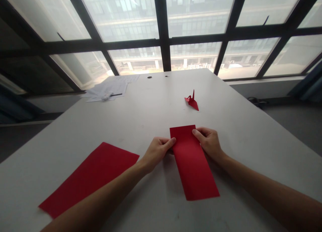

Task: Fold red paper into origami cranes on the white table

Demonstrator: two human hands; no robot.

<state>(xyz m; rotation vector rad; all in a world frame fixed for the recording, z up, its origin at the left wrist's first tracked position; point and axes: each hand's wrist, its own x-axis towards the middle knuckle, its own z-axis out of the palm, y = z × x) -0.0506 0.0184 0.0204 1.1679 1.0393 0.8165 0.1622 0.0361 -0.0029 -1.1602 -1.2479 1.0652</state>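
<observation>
Between my two hands is a long rectangular strip of red paper [192,165], tilted with its near end toward me. My left hand [158,150] pinches its left edge near the far end, thumb on top. On the opposite edge, close to the far right corner, my right hand [210,141] grips it the same way. The fingers under the paper are partly hidden. A larger red sheet [100,175] lies flat to the left, with my left forearm covering part of it. Beyond my hands stands a folded red paper crane [192,101].
The white table [141,118] reaches toward large dark-framed windows. Loose printed papers [118,86] lie at its far left, with a dark pen [116,95] and a crumpled whitish item [107,96] on them. A small round dark spot [149,77] is near the far edge.
</observation>
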